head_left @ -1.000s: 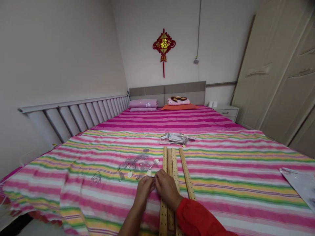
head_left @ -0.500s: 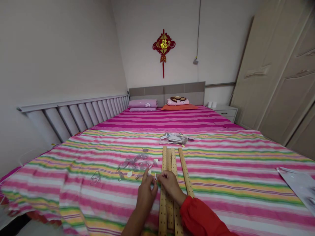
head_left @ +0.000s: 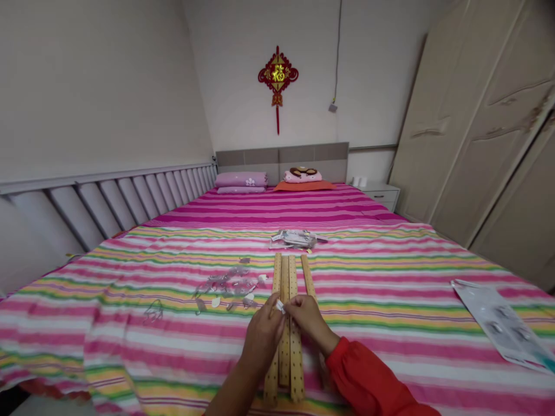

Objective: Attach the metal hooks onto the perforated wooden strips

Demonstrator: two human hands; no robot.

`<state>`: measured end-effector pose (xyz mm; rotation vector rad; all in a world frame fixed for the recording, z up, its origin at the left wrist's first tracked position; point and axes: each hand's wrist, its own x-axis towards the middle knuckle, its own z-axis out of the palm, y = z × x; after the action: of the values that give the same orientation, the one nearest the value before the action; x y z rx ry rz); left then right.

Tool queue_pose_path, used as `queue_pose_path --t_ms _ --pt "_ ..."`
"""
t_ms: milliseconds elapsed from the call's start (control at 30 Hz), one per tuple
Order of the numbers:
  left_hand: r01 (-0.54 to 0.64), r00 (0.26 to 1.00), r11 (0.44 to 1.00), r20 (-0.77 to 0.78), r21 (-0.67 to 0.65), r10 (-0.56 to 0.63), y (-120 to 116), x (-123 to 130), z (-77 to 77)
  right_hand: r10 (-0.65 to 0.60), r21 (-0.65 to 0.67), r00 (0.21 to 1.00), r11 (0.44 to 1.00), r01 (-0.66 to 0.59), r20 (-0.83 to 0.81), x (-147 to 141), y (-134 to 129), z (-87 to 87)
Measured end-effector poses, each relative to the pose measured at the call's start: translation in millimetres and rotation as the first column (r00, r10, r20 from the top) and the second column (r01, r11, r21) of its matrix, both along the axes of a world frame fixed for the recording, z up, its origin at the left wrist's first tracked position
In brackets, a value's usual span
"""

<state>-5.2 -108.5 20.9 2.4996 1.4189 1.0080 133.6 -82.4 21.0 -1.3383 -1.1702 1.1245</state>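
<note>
My left hand and my right hand meet above wooden strips dotted with small holes. Pinched between their fingertips is a small white piece, too small to identify. Three of the strips, among them a wooden strip, lie side by side under my hands. A separate wooden strip lies to their right, partly covered by my right hand and red sleeve. Left of my hands, small clear plastic bags and several white bits are scattered on the striped sheet.
A pile of plastic packets lies beyond the strips. On the right rests a flat clear-and-white package. A thin tangled loop lies at left. The striped sheet covers the bed, with a radiator along its left side.
My left hand has moved right and closed its fingers on the white piece beside my right fingertips. The view has shifted a little to the right.
</note>
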Motion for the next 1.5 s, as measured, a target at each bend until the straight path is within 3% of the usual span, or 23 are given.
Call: queue_pose_path --t_ms 133,300,433,567,667,800,1000,1100,1500 --pt "0.105 0.992 0.993 0.068 -0.045 -0.102 -6.9 15.3 1.5 0.027 -0.007 0.997 1.0 -0.027 -0.067 25.1 -16.1 0.0" --pt "0.201 0.963 0.975 0.2 -0.092 -0.18 -17.3 34.3 7.3 -0.041 -0.006 0.989 0.999 0.04 -0.145 63.9 -39.3 -2.0" --pt "0.198 0.892 0.955 0.446 -0.223 -0.081 -24.8 50.9 4.3 -0.129 -0.02 0.964 0.992 0.128 -0.231 87.0 -61.6 -10.3" --pt "0.216 0.798 0.875 0.595 -0.433 0.097 -25.9 65.6 -10.3 -0.23 -0.132 0.875 0.973 0.191 -0.426 85.5 -78.6 -27.6" --pt "0.232 0.782 0.829 0.604 -0.508 0.152 -23.0 71.1 -22.5 -0.276 -0.205 0.834 0.958 0.199 -0.478 73.7 -81.9 -38.7" --pt "0.24 0.804 0.818 0.58 -0.522 0.134 -21.5 71.7 -29.5 -0.322 -0.243 0.822 0.942 0.23 -0.469 61.6 -79.6 -44.8" --pt "0.25 0.867 0.878 0.497 -0.409 -0.015 -25.7 70.2 -30.6 -0.377 -0.268 0.818 0.921 0.282 -0.435 57.2 -78.4 -46.4" --pt "0.271 0.87 0.877 0.491 -0.396 -0.048 -26.2 71.3 -32.2 -0.388 -0.265 0.818 0.917 0.298 -0.424 56.2 -77.9 -46.9" --pt "0.262 0.913 0.83 0.406 -0.493 -0.047 -31.6 80.6 -16.5 -0.41 -0.272 0.816 0.907 0.321 -0.406 53.5 -74.2 -50.3"
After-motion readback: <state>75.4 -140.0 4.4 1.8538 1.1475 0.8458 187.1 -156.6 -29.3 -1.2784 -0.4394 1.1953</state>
